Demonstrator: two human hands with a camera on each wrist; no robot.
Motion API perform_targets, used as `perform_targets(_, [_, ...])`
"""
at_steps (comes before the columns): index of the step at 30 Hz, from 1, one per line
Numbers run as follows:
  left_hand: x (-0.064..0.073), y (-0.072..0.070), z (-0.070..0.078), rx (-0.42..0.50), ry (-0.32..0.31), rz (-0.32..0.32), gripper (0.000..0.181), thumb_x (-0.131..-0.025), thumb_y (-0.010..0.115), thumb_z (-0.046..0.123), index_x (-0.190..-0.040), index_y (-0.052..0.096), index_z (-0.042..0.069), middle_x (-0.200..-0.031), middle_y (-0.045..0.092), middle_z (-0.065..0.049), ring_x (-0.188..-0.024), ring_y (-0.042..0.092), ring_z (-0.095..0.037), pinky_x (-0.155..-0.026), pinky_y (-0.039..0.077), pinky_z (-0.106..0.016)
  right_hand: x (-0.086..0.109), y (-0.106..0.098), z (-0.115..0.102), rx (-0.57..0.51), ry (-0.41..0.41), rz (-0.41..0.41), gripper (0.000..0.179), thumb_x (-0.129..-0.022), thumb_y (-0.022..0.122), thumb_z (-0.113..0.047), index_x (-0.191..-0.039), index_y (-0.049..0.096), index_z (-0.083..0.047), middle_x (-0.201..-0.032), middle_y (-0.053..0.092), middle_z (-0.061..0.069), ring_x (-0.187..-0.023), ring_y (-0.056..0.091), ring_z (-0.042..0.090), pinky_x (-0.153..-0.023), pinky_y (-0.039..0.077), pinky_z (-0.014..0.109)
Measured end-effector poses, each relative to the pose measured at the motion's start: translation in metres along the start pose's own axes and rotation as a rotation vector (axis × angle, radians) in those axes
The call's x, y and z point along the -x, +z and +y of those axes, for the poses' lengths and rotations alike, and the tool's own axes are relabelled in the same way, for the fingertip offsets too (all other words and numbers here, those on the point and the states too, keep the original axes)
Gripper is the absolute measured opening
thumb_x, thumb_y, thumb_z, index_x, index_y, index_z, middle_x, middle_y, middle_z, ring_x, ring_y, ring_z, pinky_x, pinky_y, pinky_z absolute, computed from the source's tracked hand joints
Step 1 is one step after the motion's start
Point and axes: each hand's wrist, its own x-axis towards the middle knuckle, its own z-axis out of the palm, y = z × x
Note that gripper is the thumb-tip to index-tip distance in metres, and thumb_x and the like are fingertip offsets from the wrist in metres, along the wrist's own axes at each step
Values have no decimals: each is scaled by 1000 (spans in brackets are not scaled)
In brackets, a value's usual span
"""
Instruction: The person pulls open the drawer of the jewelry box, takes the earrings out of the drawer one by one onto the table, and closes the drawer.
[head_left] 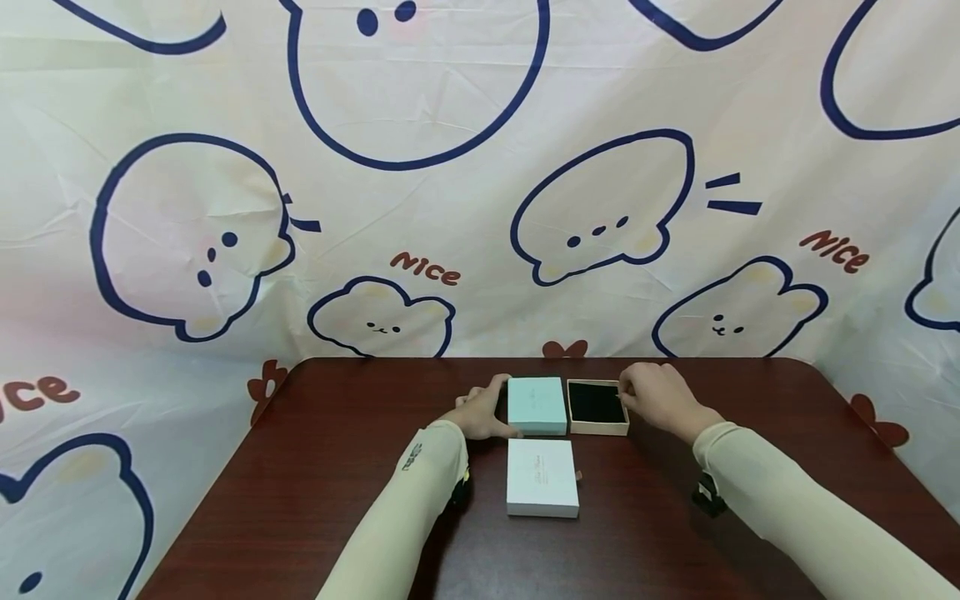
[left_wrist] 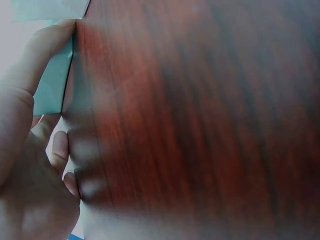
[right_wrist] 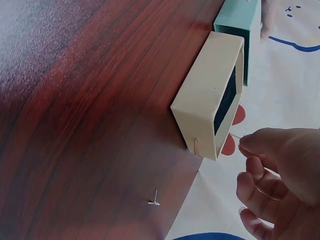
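Observation:
A mint-green box sleeve [head_left: 536, 406] lies at the back middle of the table, and my left hand [head_left: 477, 414] grips it from the left, thumb at its front edge and a finger at its back. Beside its right, open end sits a cream drawer tray [right_wrist: 202, 82] with a black lining [head_left: 596, 403] and a small ribbon loop [right_wrist: 196, 147] on its end. My right hand [head_left: 663, 398] is over the tray's right edge, thumb and forefinger pinching a thin pin-like piece [right_wrist: 236, 135], too small to identify. On the table nearby lies a small silvery stud-like pin [right_wrist: 154, 202].
A white box [head_left: 542, 477] with faint lettering and a small tab on its right side lies in front of the mint sleeve. A patterned cloth [head_left: 480, 208] hangs right behind the dark red wooden table [head_left: 337, 500].

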Motion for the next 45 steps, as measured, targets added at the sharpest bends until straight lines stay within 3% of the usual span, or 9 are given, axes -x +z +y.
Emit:
perform_targets(8, [2,0,2,2,0,1,106,-86,80,42,-162,10,17,-157,38,-18,-142,32,-35,-96,29,-46,2,-3,4,-11,25,25,14,-89,71,-7,-75,72,-11,-64,62,-6,-57,50,8,-57,41,29])
perform_targets(12, [2,0,1,-7,-1,2,107,-86,80,42,-162,10,17,-157,37,-18,-140,34,-34,-92,28,-43,3,-4,5,-14,30,31,12,-88,71,-8,-77,72,-11,-68,65,-4,-59,49,9,-58,41,30])
perform_targets(23, [2,-1,1,0,6,3,107,-85,81,43,-162,11,17,-157,38,-18,-142,33,-35,-94,28,-44,7,-7,7,-24,76,57,6,-89,71,-9,-85,74,-7,-80,71,3,-67,56,12,-64,47,34])
perform_targets(31, [1,0,0,-1,11,3,107,-86,80,42,-162,10,16,-156,38,-19,-140,34,-35,-92,27,-43,11,-9,11,-43,93,54,7,-92,70,-10,-91,74,-4,-68,64,-2,-55,52,7,-58,41,30])
perform_targets(38, [2,-1,-1,14,9,5,106,-86,80,41,-162,11,17,-158,35,-17,-142,32,-35,-92,28,-44,12,-9,15,-37,97,82,7,-91,71,-10,-88,74,-5,-75,70,1,-59,55,8,-63,46,35])
perform_targets(45, [0,1,-1,5,11,2,107,-86,80,42,-162,10,17,-157,39,-17,-143,31,-35,-96,27,-46,14,-8,19,-55,133,63,10,-93,69,-11,-92,75,-3,-67,67,-2,-55,55,8,-57,41,30])
